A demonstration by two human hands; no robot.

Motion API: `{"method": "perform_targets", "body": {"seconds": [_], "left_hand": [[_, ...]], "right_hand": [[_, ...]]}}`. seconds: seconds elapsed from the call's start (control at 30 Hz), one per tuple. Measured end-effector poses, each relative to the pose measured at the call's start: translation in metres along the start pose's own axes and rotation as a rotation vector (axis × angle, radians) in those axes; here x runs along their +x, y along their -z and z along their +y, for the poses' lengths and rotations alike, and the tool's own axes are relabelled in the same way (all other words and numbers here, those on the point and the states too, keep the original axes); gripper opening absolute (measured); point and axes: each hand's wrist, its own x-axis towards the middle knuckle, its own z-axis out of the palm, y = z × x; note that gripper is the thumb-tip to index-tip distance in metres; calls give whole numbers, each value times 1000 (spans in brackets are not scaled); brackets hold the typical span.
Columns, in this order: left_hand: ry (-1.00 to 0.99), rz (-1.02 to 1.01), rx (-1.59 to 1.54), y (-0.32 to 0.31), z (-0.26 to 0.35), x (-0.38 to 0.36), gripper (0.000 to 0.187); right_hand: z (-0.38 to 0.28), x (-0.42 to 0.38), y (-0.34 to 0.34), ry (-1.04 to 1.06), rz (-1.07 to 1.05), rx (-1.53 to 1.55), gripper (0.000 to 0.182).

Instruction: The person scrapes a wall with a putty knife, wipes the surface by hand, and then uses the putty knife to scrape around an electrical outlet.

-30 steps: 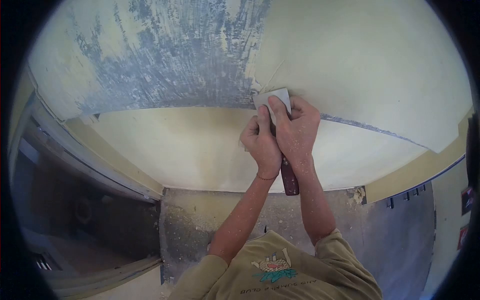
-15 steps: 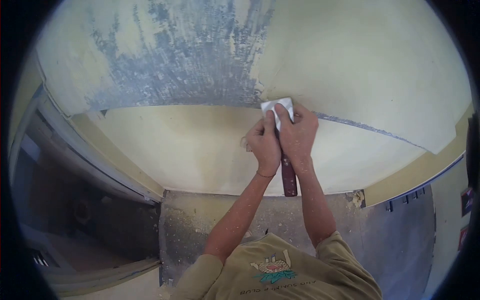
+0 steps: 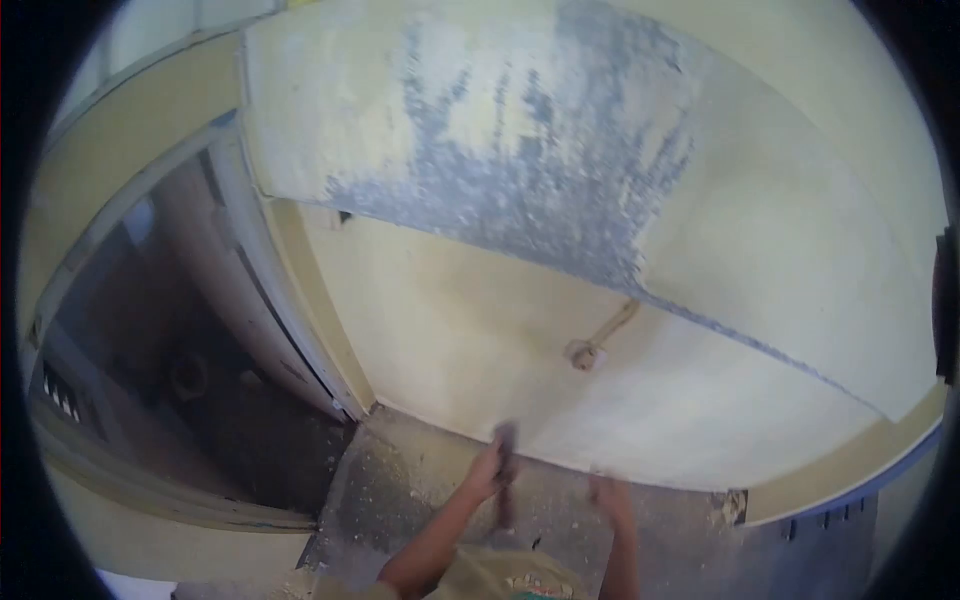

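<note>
A scraper [image 3: 506, 505] with a dark reddish handle is held upright in my left hand [image 3: 487, 474], low in front of the wall. Its upper end is blurred. My right hand [image 3: 609, 492] is apart from it, further right near the foot of the wall, and motion smears its fingers. Above both hands, the pale yellow wall [image 3: 450, 330] meets a projecting panel [image 3: 520, 190] with a rough grey and cream scraped surface. No white piece shows in either hand.
A round fixture [image 3: 582, 354] sits on the wall under the panel. On the left is a doorway [image 3: 220, 320] to a dark room. The speckled grey floor [image 3: 400, 470] lies below. Small dark objects [image 3: 825, 520] stand at the lower right.
Both hands have dropped from the panel's lower edge and moved apart. The scraper went down with my left hand. The white piece is out of sight, and the view has turned and pulled back.
</note>
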Motion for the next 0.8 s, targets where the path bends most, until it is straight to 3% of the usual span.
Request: {"method": "perform_targets", "body": {"seconds": [0.03, 0.07, 0.1, 0.13, 0.17, 0.2, 0.23, 0.27, 0.3, 0.33, 0.37, 0.4, 0.43, 0.47, 0.53, 0.57, 0.6, 0.63, 0.67, 0.73, 0.77, 0.8], "left_hand": [[123, 34, 53, 98, -20, 29, 35], [-328, -123, 668, 235, -62, 63, 33], [-383, -27, 875, 294, -59, 26, 35], [-628, 65, 1217, 277, -23, -63, 36], [-496, 158, 1393, 304, -12, -98, 32], [-261, 676, 1028, 411, -55, -50, 32], [-34, 656, 651, 459, -43, -68, 24], [187, 612, 272, 501, -40, -74, 17], [184, 612, 274, 500, -41, -77, 17], [-29, 717, 1015, 494, -44, -83, 25], [-271, 761, 1762, 505, -43, -83, 33], [74, 813, 1766, 507, -43, -66, 30], [-69, 705, 1448, 506, -46, -47, 30], [-196, 595, 1132, 501, -48, -30, 29], [-67, 545, 1203, 469, -53, 18, 29], [-43, 427, 353, 440, -49, 25, 29], [-44, 369, 291, 344, -19, -14, 32], [-67, 274, 389, 312, -19, -11, 34], [-96, 173, 483, 290, -19, -2, 37], [-518, -51, 838, 323, -73, 80, 39], [-515, -56, 844, 309, -74, 52, 39], [-512, -68, 933, 262, -57, 24, 33]], "right_hand": [[11, -32, -23, -318, -53, -206, 34], [56, -68, -46, -390, -161, -224, 60], [140, -86, -92, -515, -384, -405, 64], [160, -97, -109, -494, -376, -404, 64], [168, -106, -121, -494, -439, -298, 55], [179, -118, -135, -496, -506, -192, 47], [192, -106, -144, -487, -507, -189, 47], [206, -115, -158, -263, -452, -356, 45], [307, -93, -214, -39, -388, -516, 44], [246, -78, -182, -39, -384, -509, 44], [183, -65, -157, -212, -475, -320, 53], [118, -50, -134, -304, -501, -234, 53], [70, -42, -119, -397, -529, -147, 54], [34, -39, -115, -319, -440, -145, 56], [-23, -33, -121, -242, -349, -129, 58], [-48, -31, -126, -212, -408, -74, 60], [-67, -31, -136, -180, -466, -20, 62], [-80, -33, -157, -156, -498, -1, 59], [-86, -31, -180, -127, -525, 15, 58], [-70, -38, -241, 179, -514, 62, 60], [-79, -45, -250, 174, -508, 67, 60], [-97, -58, -253, 106, -417, 186, 48]]}}
